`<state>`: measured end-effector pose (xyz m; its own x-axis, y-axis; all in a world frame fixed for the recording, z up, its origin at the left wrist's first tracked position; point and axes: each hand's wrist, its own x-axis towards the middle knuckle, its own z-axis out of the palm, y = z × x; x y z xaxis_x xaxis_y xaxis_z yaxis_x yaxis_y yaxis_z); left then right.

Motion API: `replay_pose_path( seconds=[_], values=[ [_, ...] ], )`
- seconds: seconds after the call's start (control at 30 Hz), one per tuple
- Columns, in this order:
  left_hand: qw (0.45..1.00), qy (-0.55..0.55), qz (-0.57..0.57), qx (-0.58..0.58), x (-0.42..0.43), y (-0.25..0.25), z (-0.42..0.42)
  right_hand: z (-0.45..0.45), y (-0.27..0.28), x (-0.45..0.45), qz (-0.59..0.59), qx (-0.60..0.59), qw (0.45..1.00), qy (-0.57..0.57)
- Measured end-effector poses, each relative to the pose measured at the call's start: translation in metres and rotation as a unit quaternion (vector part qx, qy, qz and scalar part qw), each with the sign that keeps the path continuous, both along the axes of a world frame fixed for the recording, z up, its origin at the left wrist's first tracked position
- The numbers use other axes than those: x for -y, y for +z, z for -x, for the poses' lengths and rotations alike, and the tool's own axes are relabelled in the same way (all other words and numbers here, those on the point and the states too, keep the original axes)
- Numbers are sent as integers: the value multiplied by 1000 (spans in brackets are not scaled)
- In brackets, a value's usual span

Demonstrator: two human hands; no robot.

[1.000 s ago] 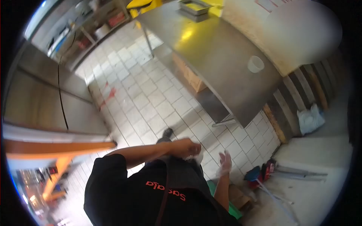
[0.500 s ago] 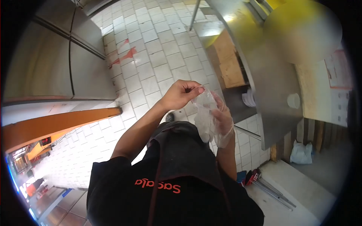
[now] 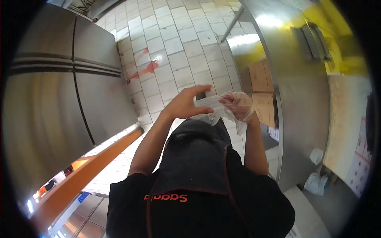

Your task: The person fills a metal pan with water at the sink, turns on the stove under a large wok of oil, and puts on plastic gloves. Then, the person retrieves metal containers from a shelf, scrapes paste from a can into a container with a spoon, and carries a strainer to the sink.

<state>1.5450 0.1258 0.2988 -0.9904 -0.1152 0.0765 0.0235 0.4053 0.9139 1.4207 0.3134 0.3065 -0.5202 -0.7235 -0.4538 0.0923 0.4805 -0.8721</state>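
My left hand [image 3: 183, 104] is bare, with its thumb and fingers spread apart. The thumb lies against the edge of a clear, thin plastic glove [image 3: 214, 112], and the fingers are clear of it. My right hand [image 3: 237, 105] is covered by the crumpled clear plastic, its fingers curled around part of it. Loose film stretches toward my left hand and hangs below the right wrist. I cannot tell whether this is one glove or two. Both hands are in front of my dark apron [image 3: 190, 158].
To the right runs a steel counter [image 3: 293, 95] with cardboard boxes [image 3: 262, 91] below it. Steel cabinets [image 3: 35, 103] and an orange beam [image 3: 87, 174] flank the left. A red mark [image 3: 145, 71] shows on the tiled floor [image 3: 174, 43]. A white bag [image 3: 316, 183] lies at lower right.
My left hand has released its pinch on the plastic and spread its fingers. My right hand has risen slightly, its fingers now curled in the film. The view has turned.
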Motion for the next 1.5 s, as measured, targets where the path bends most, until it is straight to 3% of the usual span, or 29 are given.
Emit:
replay_pose_path(
  seconds=[0.03,0.1,0.13,0.17,0.23,0.27,0.3,0.33,0.4,0.43,0.5,0.57,0.6,0.67,0.73,0.87,0.93,0.97,1.03,1.07,1.1,1.17,1.23,1.3,1.33,1.43,1.5],
  values=[
    [1000,6,7,0,21,0,18,29,4,24,-25,-30,993,111],
    [978,-40,-61,195,65,4,61,88,1,71,25,-37,987,152],
    [973,38,-137,180,79,13,76,114,9,94,-26,-46,983,177],
    [972,43,-143,179,94,16,88,137,17,113,-80,-56,974,203],
    [934,106,-277,202,133,17,119,177,29,155,-38,-99,972,210],
    [930,141,-265,211,150,15,133,196,30,177,24,-361,920,150],
    [929,147,-269,207,167,9,149,214,30,199,87,-592,798,78],
    [931,204,-224,204,185,2,166,232,30,217,88,-592,796,83],
    [929,257,-176,197,221,-10,205,264,32,249,119,-500,853,-90],
    [913,294,-218,182,234,-12,226,269,29,262,113,-502,852,-97],
    [900,304,-265,164,258,-15,273,279,27,291,21,-268,963,4],
    [902,220,-330,174,282,-26,324,284,11,325,45,-327,944,13],
    [893,193,-377,150,291,-50,348,289,12,338,-10,-283,959,-25],
    [893,141,-405,138,305,-38,391,319,5,357,-55,-251,963,-80],
    [885,108,-414,182,319,-32,433,339,-9,365,55,-41,967,-246],
    [883,-15,-380,273,343,-38,526,415,-12,379,75,14,951,-300],
    [869,-38,-407,279,359,-44,571,450,-42,386,242,94,897,-359],
    [849,-33,-442,286,362,-47,593,471,-51,383,241,86,895,-366],
    [861,-45,-421,282,379,-54,644,522,-57,395,130,103,919,-357],
    [879,-34,-384,282,385,-66,669,550,-66,398,116,13,943,-312],
    [894,-21,-345,284,393,-71,694,583,-62,407,127,9,938,-323],
    [907,-37,-309,285,401,-64,733,628,-41,422,149,136,939,-278],
    [876,-74,-369,302,408,-52,789,683,-28,427,151,83,944,-282],
    [861,-83,-392,312,408,-40,838,734,-11,420,-62,-54,969,-234],
    [868,-84,-380,308,408,-38,860,753,-10,416,-3,-11,964,-266],
    [870,-109,-381,294,402,-57,916,800,-33,409,31,0,958,-284],
    [856,-113,-405,301,389,-70,961,843,-37,400,-20,-34,961,-273]
  ],
)
